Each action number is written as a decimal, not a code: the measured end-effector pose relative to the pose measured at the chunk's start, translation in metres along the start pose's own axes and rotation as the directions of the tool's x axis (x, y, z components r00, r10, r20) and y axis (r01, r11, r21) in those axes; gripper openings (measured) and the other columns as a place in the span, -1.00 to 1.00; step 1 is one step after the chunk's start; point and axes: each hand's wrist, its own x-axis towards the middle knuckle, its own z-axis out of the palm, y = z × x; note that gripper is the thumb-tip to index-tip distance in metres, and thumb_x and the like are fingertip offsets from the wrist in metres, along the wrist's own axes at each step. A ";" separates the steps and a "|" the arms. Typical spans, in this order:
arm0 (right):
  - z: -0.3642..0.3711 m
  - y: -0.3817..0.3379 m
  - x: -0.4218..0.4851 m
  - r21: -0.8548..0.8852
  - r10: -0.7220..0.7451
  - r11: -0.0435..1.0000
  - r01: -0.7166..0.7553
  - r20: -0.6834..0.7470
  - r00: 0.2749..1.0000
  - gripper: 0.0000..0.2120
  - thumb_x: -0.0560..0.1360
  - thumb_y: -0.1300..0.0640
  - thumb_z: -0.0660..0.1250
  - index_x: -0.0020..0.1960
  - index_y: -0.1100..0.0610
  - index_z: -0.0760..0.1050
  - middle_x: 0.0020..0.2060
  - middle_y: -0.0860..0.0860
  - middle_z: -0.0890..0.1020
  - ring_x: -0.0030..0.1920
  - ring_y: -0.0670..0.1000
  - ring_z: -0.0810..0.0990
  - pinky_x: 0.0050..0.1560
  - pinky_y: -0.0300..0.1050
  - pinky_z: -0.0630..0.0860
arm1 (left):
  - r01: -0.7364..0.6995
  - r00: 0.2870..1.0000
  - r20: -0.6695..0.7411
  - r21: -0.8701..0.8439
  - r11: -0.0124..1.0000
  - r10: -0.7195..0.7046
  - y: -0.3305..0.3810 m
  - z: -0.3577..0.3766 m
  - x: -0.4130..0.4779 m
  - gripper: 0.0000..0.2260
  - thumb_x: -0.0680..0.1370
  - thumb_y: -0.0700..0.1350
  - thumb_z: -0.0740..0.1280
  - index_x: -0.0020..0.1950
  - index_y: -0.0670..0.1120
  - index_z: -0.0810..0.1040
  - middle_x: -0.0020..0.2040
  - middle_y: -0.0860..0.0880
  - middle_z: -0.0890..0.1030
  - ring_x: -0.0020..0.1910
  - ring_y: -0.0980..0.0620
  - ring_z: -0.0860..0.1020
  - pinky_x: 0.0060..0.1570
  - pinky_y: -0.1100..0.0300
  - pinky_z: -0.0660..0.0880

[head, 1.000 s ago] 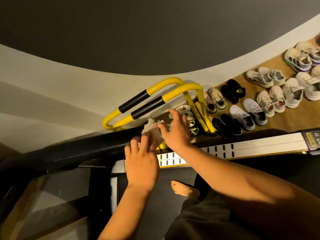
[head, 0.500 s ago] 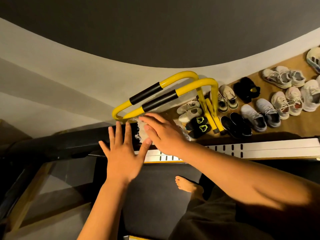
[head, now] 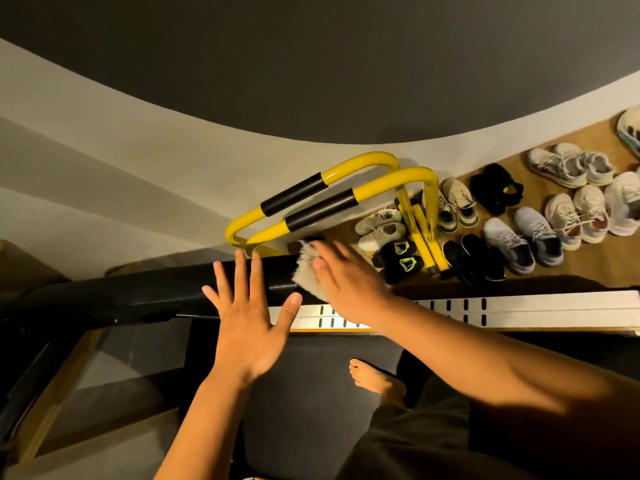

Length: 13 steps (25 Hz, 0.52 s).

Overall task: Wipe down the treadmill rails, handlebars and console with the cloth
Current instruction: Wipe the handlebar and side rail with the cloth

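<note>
Presently, at the left, the black padded treadmill handrail (head: 138,299) runs across toward the middle of the scene. The left hand (head: 249,320) is spread wide above it, palm down, fingers straight and splayed, with nothing in it; whether the fingertips touch the handrail cannot be told. Just to its right, the pale fluffy cloth (head: 306,271) lies on top of the same handrail. The right hand (head: 349,282), blurred, is laid over the cloth with fingers stretched out, pressing it to the handrail rather than bunching it. Behind them, by the wall, stand two yellow tubular bars with black foam grips (head: 346,181). Below, a bare foot (head: 377,377) rests on the dark treadmill belt (head: 311,393). Further right, the white slotted side rail (head: 519,310) extends to the edge, with many assorted shoes (head: 519,244) on the brown floor beyond.
</note>
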 end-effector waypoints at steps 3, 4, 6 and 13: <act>-0.004 -0.029 0.004 -0.018 -0.172 0.985 0.172 0.002 0.985 -0.58 0.62 -0.07 -0.03 0.37 0.06 0.36 0.29 0.10 0.44 0.26 0.13 0.39 0.21 -0.01 0.34 | -0.013 1.000 0.014 -0.005 1.000 0.013 -0.003 0.000 0.000 -0.20 0.47 0.43 -0.06 0.57 0.04 -0.17 0.57 0.04 -0.25 0.49 -0.02 -0.43 0.42 -0.17 -0.38; -0.009 -0.031 0.005 0.032 -0.152 0.988 0.152 -0.006 0.988 -0.62 0.63 -0.05 0.04 0.37 0.04 0.35 0.29 0.09 0.45 0.27 0.14 0.39 0.19 -0.02 0.34 | -0.013 1.000 0.015 -0.017 1.000 0.013 -0.005 -0.002 -0.001 -0.19 0.46 0.43 -0.05 0.57 0.05 -0.16 0.57 0.05 -0.24 0.49 0.00 -0.42 0.43 -0.16 -0.37; -0.013 -0.019 0.010 0.073 -0.051 0.996 0.051 0.005 0.999 -0.60 0.63 0.00 0.10 0.44 0.05 0.25 0.32 0.13 0.44 0.28 0.18 0.43 0.16 0.01 0.42 | -0.020 1.000 0.016 -0.053 0.998 0.021 -0.006 -0.004 -0.001 -0.18 0.44 0.44 0.01 0.58 0.06 -0.12 0.58 0.07 -0.21 0.50 0.02 -0.40 0.43 -0.14 -0.38; -0.031 -0.011 0.037 0.042 0.258 0.960 -0.277 0.246 0.934 -0.56 0.66 -0.01 -0.09 0.28 0.18 0.43 0.23 0.21 0.52 0.21 0.18 0.49 0.18 -0.02 0.40 | -0.048 0.998 0.030 -0.192 0.980 0.055 -0.003 -0.013 -0.002 -0.23 0.42 0.42 0.09 0.56 0.16 0.03 0.58 0.11 -0.10 0.51 0.03 -0.35 0.41 -0.12 -0.40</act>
